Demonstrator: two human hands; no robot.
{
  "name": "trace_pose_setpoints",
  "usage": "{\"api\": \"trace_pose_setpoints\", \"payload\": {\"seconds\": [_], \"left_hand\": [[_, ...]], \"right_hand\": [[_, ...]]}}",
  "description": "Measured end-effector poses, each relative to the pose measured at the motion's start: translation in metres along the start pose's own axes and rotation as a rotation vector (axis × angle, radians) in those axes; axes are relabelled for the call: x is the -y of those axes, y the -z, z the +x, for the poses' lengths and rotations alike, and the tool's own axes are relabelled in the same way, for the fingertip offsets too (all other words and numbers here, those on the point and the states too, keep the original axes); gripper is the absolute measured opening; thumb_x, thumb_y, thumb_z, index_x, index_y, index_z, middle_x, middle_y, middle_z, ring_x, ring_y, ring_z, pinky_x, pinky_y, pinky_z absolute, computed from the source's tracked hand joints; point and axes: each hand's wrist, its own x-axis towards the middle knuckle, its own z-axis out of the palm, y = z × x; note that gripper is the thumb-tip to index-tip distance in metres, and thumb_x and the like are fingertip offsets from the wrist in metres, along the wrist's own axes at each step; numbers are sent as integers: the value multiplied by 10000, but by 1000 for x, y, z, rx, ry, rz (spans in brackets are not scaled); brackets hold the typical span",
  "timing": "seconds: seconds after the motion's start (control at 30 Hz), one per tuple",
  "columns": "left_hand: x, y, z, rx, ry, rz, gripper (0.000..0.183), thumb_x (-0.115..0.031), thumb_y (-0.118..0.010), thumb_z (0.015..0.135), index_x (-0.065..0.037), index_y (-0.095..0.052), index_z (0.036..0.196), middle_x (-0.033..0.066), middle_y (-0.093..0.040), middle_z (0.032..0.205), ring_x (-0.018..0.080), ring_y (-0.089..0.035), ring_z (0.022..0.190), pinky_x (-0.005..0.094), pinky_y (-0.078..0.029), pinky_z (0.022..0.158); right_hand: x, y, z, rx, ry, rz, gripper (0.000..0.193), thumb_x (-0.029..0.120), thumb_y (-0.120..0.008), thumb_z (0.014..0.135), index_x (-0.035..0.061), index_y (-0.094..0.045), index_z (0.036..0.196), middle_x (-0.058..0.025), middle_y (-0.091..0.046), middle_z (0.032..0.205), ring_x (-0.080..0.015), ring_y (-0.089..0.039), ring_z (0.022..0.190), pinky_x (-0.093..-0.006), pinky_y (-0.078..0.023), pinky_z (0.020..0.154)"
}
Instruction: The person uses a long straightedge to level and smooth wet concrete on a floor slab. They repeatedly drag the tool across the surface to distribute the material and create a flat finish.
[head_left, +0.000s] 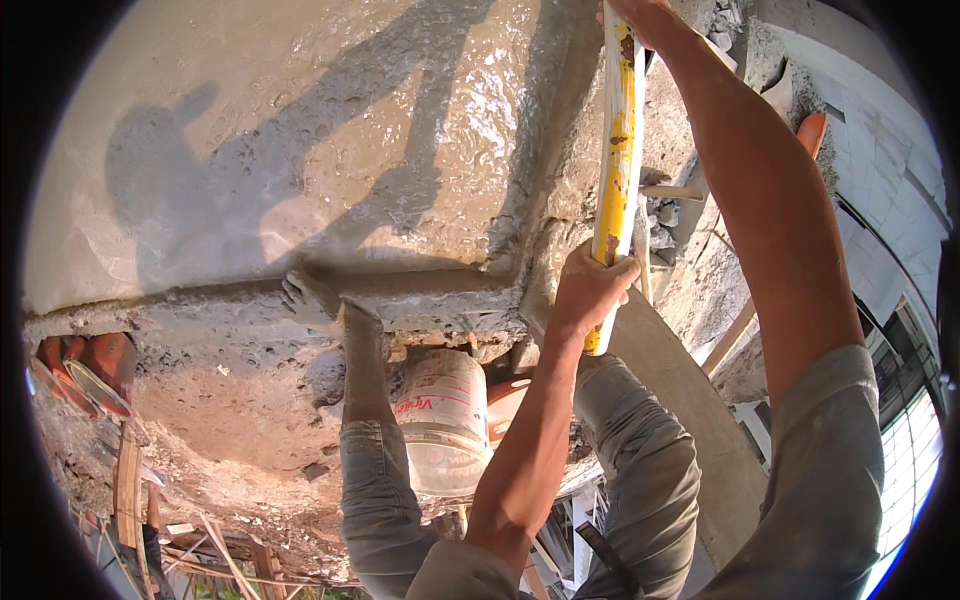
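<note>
Both my hands are on a long round pole [620,150], white with worn yellow paint and dark rusty patches. My left hand [592,285] is closed around its near part, just above the near end. At the top edge of the view my right hand [642,18] grips the far part; its fingers are partly cut off by the frame. The pole slants slightly away from me, over the right border of a wet grey concrete surface [400,120]. Whatever is at the pole's far end lies out of view.
My mud-covered foot [312,298] rests on the slab's raised near edge. Below it stands a whitish plastic bucket [440,420] with red print. A wide grey board [690,440] lies at the right beside my other leg. Orange-red objects [95,370] and wooden scraps [130,470] are at left.
</note>
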Motion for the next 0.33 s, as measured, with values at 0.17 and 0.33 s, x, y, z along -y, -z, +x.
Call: {"api": "trace_pose_setpoints", "payload": {"seconds": [0.17, 0.33], "left_hand": [[13, -14, -13, 104, 34, -235, 219, -161, -704, 822, -28, -585, 949, 36, -614, 659, 100, -597, 518, 259, -500, 476], [51, 3, -84, 38, 101, -133, 723, -83, -737, 833, -86, -343, 1439, 48, -634, 748, 123, -580, 503, 284, -507, 465]], "right_hand": [[-87, -10, 68, 7, 85, -226, 397, 297, -706, 831, 129, -498, 1124, -91, -490, 997, -215, -492, 836, -374, -456, 732], [-142, -39, 49, 54, 928, -443, 1000, 223, -788, 772, 189, -171, 1558, -127, -207, 1588, -114, -270, 1435, -203, -277, 1126]]}}
